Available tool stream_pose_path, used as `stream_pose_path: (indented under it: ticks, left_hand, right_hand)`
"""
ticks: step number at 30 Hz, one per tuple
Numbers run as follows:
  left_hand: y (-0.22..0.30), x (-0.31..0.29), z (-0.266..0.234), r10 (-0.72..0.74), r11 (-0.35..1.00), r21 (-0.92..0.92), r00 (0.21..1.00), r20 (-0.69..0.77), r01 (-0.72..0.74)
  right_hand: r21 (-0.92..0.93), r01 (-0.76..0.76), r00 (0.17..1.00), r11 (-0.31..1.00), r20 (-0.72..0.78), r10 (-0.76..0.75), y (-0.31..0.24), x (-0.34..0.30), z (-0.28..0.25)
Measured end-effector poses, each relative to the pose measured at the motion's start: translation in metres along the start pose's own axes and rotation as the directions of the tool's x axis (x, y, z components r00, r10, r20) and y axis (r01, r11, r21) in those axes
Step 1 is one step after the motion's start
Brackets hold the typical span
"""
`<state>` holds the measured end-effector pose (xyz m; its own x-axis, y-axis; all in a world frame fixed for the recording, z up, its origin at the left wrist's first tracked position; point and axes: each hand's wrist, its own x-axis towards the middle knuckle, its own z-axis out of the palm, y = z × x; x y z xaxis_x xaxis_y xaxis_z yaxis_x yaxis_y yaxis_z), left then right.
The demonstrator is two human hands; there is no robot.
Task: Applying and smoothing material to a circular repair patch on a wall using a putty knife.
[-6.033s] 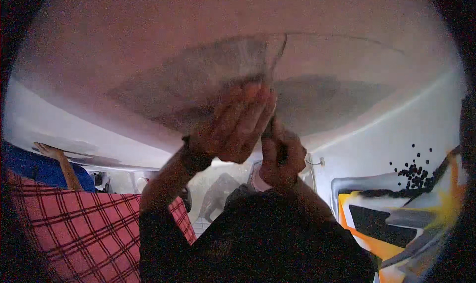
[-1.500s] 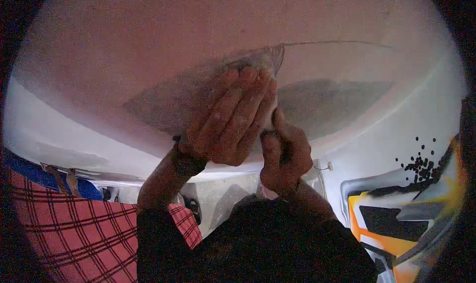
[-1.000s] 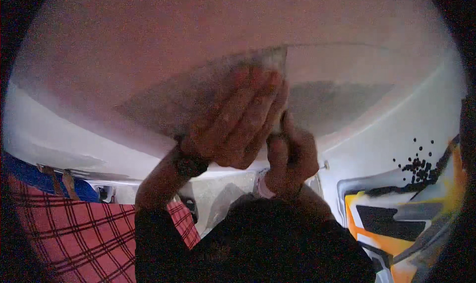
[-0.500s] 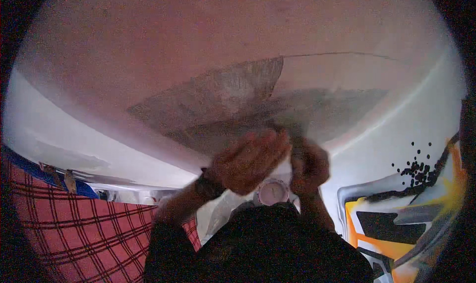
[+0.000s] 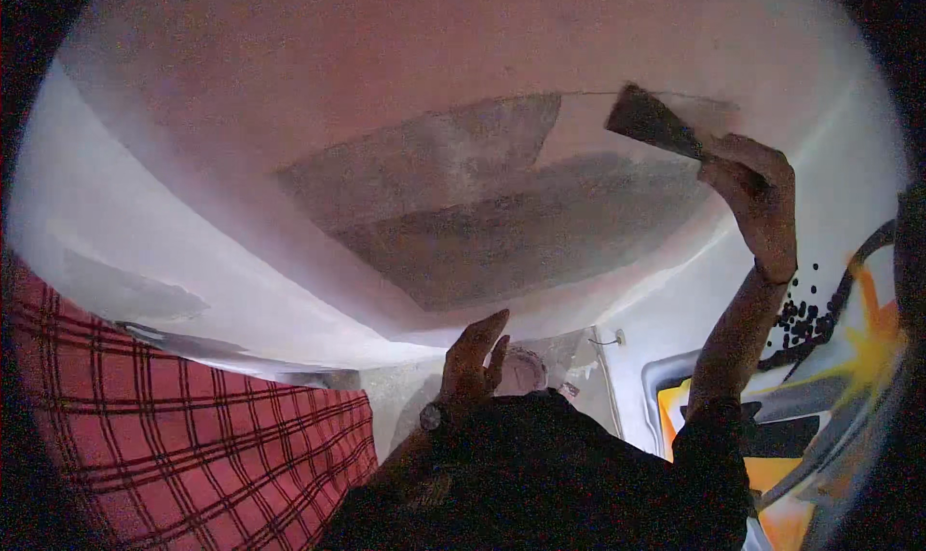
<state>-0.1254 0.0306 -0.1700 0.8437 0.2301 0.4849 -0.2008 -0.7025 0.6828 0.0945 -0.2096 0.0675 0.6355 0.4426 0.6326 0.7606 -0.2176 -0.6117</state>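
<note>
Dark and flat in the head view, a scraper (image 5: 652, 123) is gripped in the right hand (image 5: 760, 196), toward the pinkish ceiling's (image 5: 367, 59) right edge; contact is unclear. Fingers and thumb parted, the empty left hand (image 5: 471, 360) is near its lower edge, beside a round pale container (image 5: 526, 368), contents indistinct.

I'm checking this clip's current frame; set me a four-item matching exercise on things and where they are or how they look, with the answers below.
Things:
1. Flat tool
2. Round-faced watch
3. Checked cloth
4. Dark grey patch

Places or colours:
A. Pinkish red with dark lines
B. On the pinkish surface overhead
C. Held in the right hand
D. At the wrist of the left hand

Pairs: 1-C, 2-D, 3-A, 4-B
</note>
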Motion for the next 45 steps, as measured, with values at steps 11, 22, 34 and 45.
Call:
stream_pose_path:
  ticks: [11, 22, 34, 45]
  left_hand:
    - [-0.03, -0.064, -0.025, -0.238, 0.971, -0.019, 0.971, -0.034, 0.238]
    - [-0.033, -0.076, -0.073, -0.396, 0.803, -0.583, 0.843, -0.364, 0.125]
    - [0.009, -0.042, -0.035, -0.576, 0.472, -0.81, 0.818, 0.017, 0.349]
    - [0.017, -0.049, 0.052, -0.549, 0.462, -0.669, 0.78, 0.301, 0.583]
  right_hand:
    - [0.069, 0.295, 0.911, 0.953, 0.281, -0.302, -0.076, 0.039, 0.093]
    - [0.387, -0.078, 0.729, 0.919, 0.65, -0.212, -0.118, -0.088, 0.268]
    - [0.613, -0.638, 0.76, 0.466, 0.601, 0.249, -0.038, -0.263, 0.275]
    - [0.608, -0.623, 0.734, 0.492, 0.237, 0.636, 0.078, -0.317, 0.154]
